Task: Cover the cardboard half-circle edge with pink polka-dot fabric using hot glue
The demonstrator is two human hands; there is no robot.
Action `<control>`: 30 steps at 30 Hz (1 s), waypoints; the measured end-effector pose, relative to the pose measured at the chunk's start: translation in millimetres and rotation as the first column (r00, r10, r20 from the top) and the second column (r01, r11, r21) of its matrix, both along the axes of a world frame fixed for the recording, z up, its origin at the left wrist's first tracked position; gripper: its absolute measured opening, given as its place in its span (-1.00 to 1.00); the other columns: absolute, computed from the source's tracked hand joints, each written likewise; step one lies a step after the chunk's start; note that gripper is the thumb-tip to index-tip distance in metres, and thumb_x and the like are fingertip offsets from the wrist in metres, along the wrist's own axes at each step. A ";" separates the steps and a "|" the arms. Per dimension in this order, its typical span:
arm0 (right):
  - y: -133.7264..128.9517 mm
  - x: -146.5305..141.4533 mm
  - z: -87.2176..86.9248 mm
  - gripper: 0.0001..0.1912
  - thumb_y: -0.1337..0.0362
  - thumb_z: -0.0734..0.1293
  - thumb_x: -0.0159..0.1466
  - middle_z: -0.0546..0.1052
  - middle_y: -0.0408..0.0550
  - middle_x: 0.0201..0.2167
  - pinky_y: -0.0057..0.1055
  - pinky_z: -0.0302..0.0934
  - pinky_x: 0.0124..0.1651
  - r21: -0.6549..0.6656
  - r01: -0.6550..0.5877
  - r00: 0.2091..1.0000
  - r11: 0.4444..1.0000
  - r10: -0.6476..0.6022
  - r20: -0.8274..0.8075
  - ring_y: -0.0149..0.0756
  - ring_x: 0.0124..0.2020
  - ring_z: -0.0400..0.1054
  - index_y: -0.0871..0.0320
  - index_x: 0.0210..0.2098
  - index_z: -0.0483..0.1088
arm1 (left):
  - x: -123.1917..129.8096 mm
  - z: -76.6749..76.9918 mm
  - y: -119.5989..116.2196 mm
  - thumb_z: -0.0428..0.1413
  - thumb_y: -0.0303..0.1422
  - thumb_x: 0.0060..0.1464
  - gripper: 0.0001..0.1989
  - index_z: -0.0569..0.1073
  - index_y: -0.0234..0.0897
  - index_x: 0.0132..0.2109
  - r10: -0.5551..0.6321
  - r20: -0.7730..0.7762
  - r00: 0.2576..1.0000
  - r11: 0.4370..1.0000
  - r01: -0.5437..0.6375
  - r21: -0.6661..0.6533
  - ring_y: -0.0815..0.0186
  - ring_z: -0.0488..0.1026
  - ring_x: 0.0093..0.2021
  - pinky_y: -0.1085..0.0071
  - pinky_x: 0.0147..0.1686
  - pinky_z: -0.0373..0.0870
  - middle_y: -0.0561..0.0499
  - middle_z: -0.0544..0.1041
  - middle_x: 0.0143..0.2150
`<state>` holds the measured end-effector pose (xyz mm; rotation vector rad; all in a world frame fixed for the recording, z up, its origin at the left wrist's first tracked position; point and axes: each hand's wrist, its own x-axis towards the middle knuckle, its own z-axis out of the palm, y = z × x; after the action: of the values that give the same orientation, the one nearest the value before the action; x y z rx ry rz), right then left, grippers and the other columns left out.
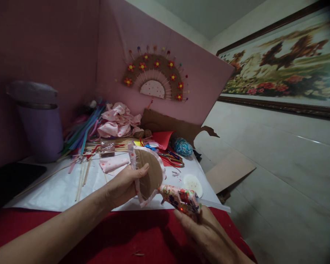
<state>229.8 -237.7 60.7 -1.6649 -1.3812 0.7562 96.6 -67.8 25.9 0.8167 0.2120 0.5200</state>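
Note:
My left hand (130, 183) grips a half-round piece of brown cardboard (150, 172) by its straight side, thumb on the bare face. Pink spotted fabric is folded round the cardboard's edges. In my right hand (200, 225) is a hot glue gun (180, 198) with a flowered pattern and a small red light glowing. Its nozzle points left, close to the cardboard's lower right edge; whether it touches cannot be made out. A folded strip of the same spotted fabric (114, 165) lies on the white sheet behind my left wrist.
Scissors (172, 160), red paper (162, 138), a blue yarn ball (183, 146), crumpled pink fabric (118, 119) and thin sticks (84, 176) lie behind my hands. A purple bin (40, 128) stands left. A cardboard fan shape with flowers (156, 64) hangs on the pink board (203, 80).

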 end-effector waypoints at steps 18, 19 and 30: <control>1.2 -0.5 -1.0 -0.71 0.08 0.27 0.25 0.54 -0.03 -0.32 -0.37 0.26 -0.04 0.014 0.019 1.000 1.000 -0.019 0.024 -0.23 -0.23 0.39 0.16 -0.28 0.50 | -0.5 -1.1 -1.0 0.09 -0.37 0.13 -0.75 0.44 -0.42 -0.07 -0.010 0.014 1.000 1.000 0.010 0.021 0.11 0.53 -0.18 0.20 -0.11 0.41 -0.26 0.57 -0.16; 1.3 -0.2 -0.2 -0.71 0.09 0.27 0.25 0.54 -0.03 -0.31 -0.38 0.26 -0.04 0.023 0.026 0.999 0.999 -0.026 0.027 -0.23 -0.22 0.39 0.16 -0.26 0.49 | -0.3 -1.3 -0.6 0.10 -0.37 0.13 -0.76 0.44 -0.41 -0.07 -0.015 0.020 1.000 1.000 0.014 0.020 0.11 0.52 -0.17 0.19 -0.11 0.41 -0.25 0.57 -0.16; -3.6 -3.1 15.1 -0.73 0.09 0.28 0.22 0.53 -0.04 -0.37 -0.40 0.27 -0.10 0.002 0.161 0.985 0.987 -0.161 0.067 -0.19 -0.22 0.39 0.18 -0.35 0.48 | -1.9 -2.0 -2.4 0.14 -0.37 0.10 -0.76 0.45 -0.37 -0.08 -0.063 0.041 0.997 0.998 0.063 0.004 0.12 0.54 -0.20 0.13 -0.14 0.45 -0.22 0.58 -0.18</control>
<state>226.7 -241.3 75.8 -1.7949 -1.2727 0.6154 94.7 -70.3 23.9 0.8117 0.1473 0.4777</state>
